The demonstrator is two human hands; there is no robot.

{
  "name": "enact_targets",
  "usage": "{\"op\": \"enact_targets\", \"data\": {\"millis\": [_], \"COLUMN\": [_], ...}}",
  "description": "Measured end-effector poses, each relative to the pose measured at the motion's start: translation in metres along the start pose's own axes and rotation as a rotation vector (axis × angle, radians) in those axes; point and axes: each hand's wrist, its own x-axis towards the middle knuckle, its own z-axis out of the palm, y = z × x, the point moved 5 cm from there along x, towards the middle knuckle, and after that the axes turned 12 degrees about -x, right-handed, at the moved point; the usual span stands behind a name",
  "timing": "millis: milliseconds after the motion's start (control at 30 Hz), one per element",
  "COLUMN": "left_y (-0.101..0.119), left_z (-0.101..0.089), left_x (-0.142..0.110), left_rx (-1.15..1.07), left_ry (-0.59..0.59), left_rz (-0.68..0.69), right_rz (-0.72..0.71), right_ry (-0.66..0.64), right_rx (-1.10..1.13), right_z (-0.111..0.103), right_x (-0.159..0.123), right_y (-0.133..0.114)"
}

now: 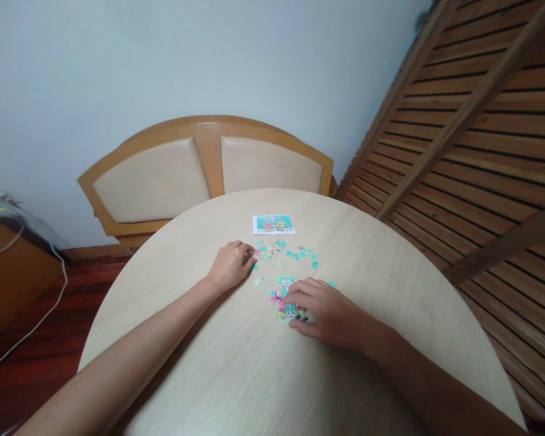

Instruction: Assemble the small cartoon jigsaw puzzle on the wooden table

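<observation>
A partly joined jigsaw puzzle with cartoon figures lies on the table in front of me. My right hand rests over its right side, palm down, thumb and forefinger apart, covering part of the picture. Beyond it, loose jigsaw pieces, mostly turquoise, are scattered. My left hand lies on the table at the left end of these pieces. Its fingers are bent, with a gap between thumb and forefinger, and the fingertips come close to a pile of pieces. I make out no piece held in either hand.
The round wooden table carries a printed picture card behind the pieces. A padded headboard stands past the far edge. Slatted wood rises on the right. A white cable hangs at the left.
</observation>
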Motion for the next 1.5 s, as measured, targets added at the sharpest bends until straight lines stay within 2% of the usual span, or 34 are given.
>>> {"op": "enact_targets", "data": {"millis": [233,500,667,933,1067,1200,1267,1333,1433,1500], "left_y": [-0.008,-0.009,-0.006,-0.003,0.006,0.026,0.039,0.046,0.052,0.054], "left_z": [-0.003,0.004,0.003,0.002,0.001,0.003,0.007,0.012,0.020,0.023], "left_x": [0.032,0.046,0.047,0.042,0.028,-0.004,-0.022,-0.039,-0.058,-0.065], "left_rx": [0.017,0.009,-0.012,-0.132,-0.237,-0.385,-0.604,-0.816,-0.950,-1.007], "left_ry": [-0.126,-0.205,-0.212,-0.153,-0.114,-0.110,-0.114,-0.110,-0.118,-0.117], "left_rz": [-0.120,-0.201,-0.219,-0.209,-0.148,-0.085,-0.052,-0.079,-0.157,-0.172], "right_rz": [-0.014,-0.017,-0.018,-0.012,-0.009,-0.010,-0.009,0.005,0.063,0.127], "right_ry": [0.021,0.024,0.030,0.040,0.039,0.041,0.043,0.046,0.080,0.156], "right_rx": [0.002,0.006,0.011,0.012,0.010,0.005,-0.002,-0.009,-0.006,-0.002], "right_z": [-0.002,-0.001,-0.001,-0.003,0.000,0.001,0.000,-0.001,-0.003,-0.006], "right_x": [0.000,0.000,0.000,-0.001,-0.001,-0.001,-0.001,0.000,0.001,0.003], "right_y": [-0.001,-0.001,0.000,-0.001,0.000,0.001,0.000,0.000,-0.001,-0.002]}}
